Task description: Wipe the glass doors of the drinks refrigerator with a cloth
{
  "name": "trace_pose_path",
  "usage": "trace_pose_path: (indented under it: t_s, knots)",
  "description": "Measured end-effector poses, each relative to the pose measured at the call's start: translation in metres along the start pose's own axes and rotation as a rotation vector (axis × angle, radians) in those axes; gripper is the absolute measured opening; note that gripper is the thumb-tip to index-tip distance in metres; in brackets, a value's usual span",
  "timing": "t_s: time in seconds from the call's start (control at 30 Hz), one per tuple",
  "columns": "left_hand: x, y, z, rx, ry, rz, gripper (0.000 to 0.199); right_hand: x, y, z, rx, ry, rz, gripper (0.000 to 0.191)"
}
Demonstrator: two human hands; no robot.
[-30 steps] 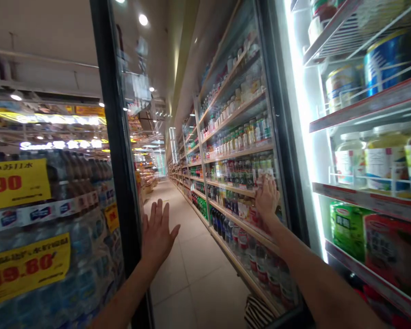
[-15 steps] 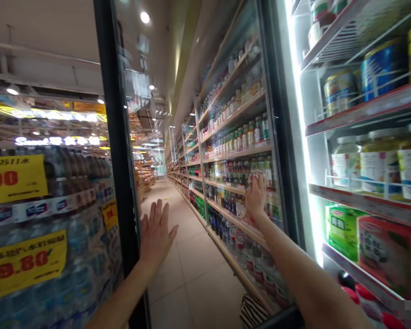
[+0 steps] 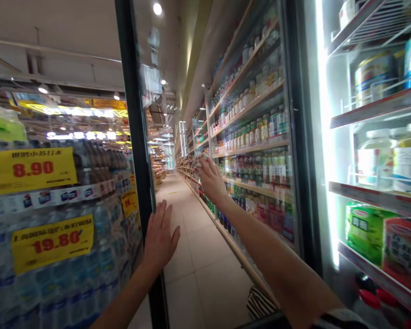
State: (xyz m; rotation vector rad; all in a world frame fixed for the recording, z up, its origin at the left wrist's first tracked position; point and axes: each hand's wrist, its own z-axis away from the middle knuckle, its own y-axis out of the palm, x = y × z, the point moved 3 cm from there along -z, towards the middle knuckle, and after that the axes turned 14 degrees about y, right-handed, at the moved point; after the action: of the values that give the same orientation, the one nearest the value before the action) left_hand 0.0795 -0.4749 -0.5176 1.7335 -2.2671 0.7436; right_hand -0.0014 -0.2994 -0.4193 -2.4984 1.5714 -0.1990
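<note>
A glass door (image 3: 192,283) in a dark frame (image 3: 137,114) stands open before me. My left hand (image 3: 161,235) lies flat with its fingers apart on the glass, beside the left upright of the frame. Higher up and to the right, my right hand (image 3: 212,183) presses a whitish crumpled cloth (image 3: 200,160) to the pane. Its fingers are bent over the cloth and partly hide it. Shelves of bottled drinks (image 3: 256,132) and a long aisle show in the glass.
To the right, a lit cooler holds shelves (image 3: 370,196) with bottles, cans and a green carton pack (image 3: 368,233). At left stand stacked packs of bottled water (image 3: 65,278) with yellow price signs (image 3: 53,242). A striped item (image 3: 260,304) shows low in the glass.
My right hand has moved left across the glass with the cloth, toward the middle of the pane. My left hand stays by the frame. The view has turned slightly left.
</note>
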Motion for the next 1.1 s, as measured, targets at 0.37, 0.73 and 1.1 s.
trace_pose_path:
  t_s: [0.37,0.73,1.1]
  knots:
    - [0.031,-0.022,0.018,-0.017,-0.136,-0.031,0.062,0.047,0.016,0.056,0.149,-0.394,-0.021,0.043]
    - [0.026,-0.022,0.029,0.016,-0.098,-0.028,0.063,0.056,0.028,0.154,0.269,-0.776,-0.046,0.032]
    - [-0.017,0.002,0.040,0.130,-0.019,0.015,0.063,0.018,0.011,0.167,0.277,-0.541,-0.018,0.033]
